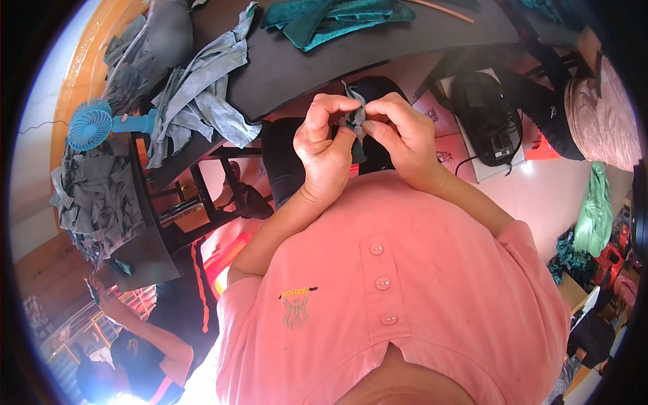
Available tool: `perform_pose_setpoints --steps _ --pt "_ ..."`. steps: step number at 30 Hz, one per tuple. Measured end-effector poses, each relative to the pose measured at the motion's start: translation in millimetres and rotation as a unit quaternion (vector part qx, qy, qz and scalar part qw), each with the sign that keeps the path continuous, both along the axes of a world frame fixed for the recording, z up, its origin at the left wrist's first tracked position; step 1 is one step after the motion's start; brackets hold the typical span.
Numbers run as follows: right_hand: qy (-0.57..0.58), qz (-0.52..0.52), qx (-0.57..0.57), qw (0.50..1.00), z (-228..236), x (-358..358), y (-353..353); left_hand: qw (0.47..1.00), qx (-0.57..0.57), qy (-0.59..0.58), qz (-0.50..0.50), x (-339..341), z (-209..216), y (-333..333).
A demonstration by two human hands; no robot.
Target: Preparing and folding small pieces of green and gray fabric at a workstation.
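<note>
- Top: we see a dark grey flat table (pixel 290 82), its near edge partly bare.
- Upper left: long grey-blue cloth strips (pixel 210 73) reach that edge.
- Centre, below the edge: our left hand (pixel 322 150) and right hand (pixel 406 137), fingertips nearly closed, pinch a small grey-green cloth piece (pixel 356 117).

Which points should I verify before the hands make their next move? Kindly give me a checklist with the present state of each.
1. Left hand grips the small cloth piece: ok, pinched.
2. Right hand grips it too: ok, pinched.
3. Whole piece visible: not ok, the hands cover part of it.
4. Its edges aligned: cannot tell.
5. Blue fan away from the hands: ok, off to the left.
</note>
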State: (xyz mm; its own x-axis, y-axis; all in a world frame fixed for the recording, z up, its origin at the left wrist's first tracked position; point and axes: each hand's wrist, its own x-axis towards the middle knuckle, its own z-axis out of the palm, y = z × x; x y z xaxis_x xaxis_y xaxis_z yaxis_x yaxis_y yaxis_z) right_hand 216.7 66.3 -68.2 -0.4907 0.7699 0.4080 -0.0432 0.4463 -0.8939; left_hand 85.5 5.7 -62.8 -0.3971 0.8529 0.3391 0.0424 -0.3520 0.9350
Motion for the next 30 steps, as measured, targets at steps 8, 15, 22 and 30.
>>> perform_pose_setpoints --steps 8,15,22,30 --pt "-0.018 0.008 0.037 0.999 -6.8 -2.1 6.4 0.995 -0.085 -0.041 0.029 5.4 2.0 -8.5" --pt "-0.009 0.007 0.057 0.998 -4.9 5.8 6.2 0.995 -0.099 0.030 0.005 1.3 -4.6 -11.6" --pt "0.008 0.037 -0.042 0.998 -1.5 6.5 -8.7 0.997 -0.054 0.045 0.014 1.4 -17.6 -8.4" --pt "-0.036 0.013 0.201 0.979 -6.0 9.4 -1.0 0.992 -0.065 0.088 -0.063 -1.4 -13.7 -0.9"
